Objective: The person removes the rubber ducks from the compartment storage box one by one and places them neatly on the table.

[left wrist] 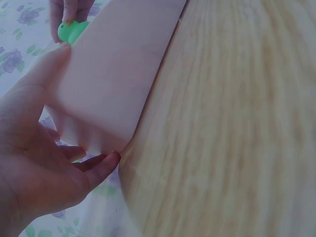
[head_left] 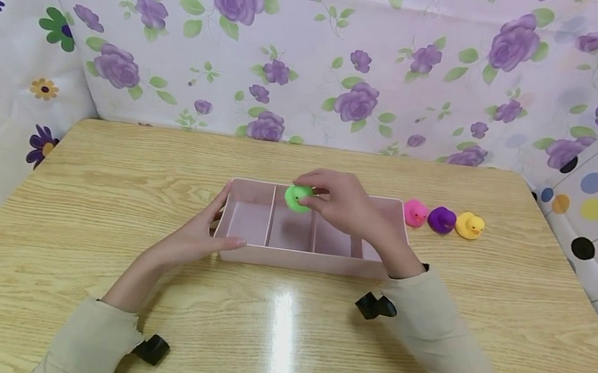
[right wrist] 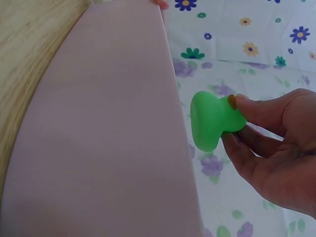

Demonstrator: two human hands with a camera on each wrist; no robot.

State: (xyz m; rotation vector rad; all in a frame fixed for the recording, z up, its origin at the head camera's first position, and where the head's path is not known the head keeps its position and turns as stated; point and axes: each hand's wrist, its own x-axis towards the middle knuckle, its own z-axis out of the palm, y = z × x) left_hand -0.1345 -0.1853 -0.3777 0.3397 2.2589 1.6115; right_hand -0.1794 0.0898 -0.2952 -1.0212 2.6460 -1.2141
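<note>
A green rubber duck [head_left: 297,199] is pinched between the thumb and fingers of my right hand [head_left: 343,202]. In the head view it appears over the second compartment from the left of a pink divided box [head_left: 303,260]. The right wrist view shows the duck [right wrist: 210,121] above the rim, with the thumb at its orange beak. My left hand [head_left: 197,233] grips the box's left end, thumb at the front rim and fingers along the end wall. In the left wrist view, those fingertips [left wrist: 112,159] touch the lower edge of the box.
Right of the box, a pink duck [head_left: 416,213], a purple duck [head_left: 442,220] and a yellow duck [head_left: 469,225] stand in a row on the wooden table [head_left: 136,191]. A flower-patterned sheet [head_left: 315,58] hangs behind. Each wrist bears a black device.
</note>
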